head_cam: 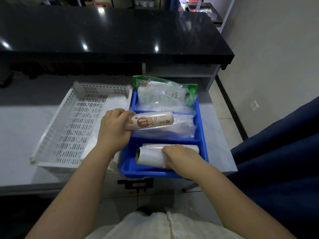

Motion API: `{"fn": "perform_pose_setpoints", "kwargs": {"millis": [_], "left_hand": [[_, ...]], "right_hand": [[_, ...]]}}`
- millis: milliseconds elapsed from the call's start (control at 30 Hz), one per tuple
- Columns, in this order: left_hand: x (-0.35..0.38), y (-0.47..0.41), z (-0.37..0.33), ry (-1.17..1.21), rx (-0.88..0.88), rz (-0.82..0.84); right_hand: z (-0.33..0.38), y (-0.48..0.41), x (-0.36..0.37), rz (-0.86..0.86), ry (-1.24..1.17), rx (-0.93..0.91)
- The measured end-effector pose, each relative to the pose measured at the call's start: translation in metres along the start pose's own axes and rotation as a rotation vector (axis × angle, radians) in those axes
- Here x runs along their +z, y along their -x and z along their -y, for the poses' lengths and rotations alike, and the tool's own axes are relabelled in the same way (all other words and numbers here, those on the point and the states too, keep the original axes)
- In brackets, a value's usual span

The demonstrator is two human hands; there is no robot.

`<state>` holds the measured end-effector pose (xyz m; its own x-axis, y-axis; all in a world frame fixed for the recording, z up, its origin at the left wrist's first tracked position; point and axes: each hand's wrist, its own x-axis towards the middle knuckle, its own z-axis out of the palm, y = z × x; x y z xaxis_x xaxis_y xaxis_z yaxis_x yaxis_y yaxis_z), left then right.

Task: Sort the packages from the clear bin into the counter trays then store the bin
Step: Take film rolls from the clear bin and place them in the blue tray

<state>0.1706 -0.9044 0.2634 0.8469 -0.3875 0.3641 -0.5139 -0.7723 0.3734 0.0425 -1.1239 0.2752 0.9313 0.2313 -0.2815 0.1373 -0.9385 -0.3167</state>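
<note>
Both our forearms enter from the bottom of the head view and reach up toward the blue divided tray at centre frame. Our right hand is clenched over a pale roll lying in the tray's nearest compartment, lower centre, its long axis running left to right. Our left hand grasps the left end of a printed roll, held crosswise above the middle compartment, where clear wrapped packets already lie. The far compartment, upper centre, holds green-edged bags. Left of centre sits the white perforated basket, seemingly almost bare. We judge the printed roll goes down next: it lies parallel to the dividers, the left hand is the nearer, and the nearest compartment lies just below it toward us.
</note>
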Motion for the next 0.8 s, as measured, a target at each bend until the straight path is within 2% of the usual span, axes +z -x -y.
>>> {"fn": "perform_pose_setpoints", "kwargs": {"millis": [133,300,500,600,800], "left_hand": [[-0.014,0.007,0.004,-0.034,-0.044,-0.029],[-0.026,0.021,0.003,-0.053,-0.076,-0.039],[-0.02,0.038,-0.022,0.017,-0.121,0.097],[-0.009,0.046,-0.051,0.083,-0.035,0.179],[0.019,0.067,-0.083,0.058,0.067,0.393]], "right_hand": [[0.009,0.008,-0.008,-0.07,-0.09,-0.024],[0.01,0.012,-0.017,-0.322,0.029,-0.098],[-0.014,0.024,-0.042,-0.715,0.02,0.126],[-0.028,0.029,-0.049,-0.74,0.025,0.223],[-0.031,0.03,-0.029,-0.636,0.085,0.266]]}}
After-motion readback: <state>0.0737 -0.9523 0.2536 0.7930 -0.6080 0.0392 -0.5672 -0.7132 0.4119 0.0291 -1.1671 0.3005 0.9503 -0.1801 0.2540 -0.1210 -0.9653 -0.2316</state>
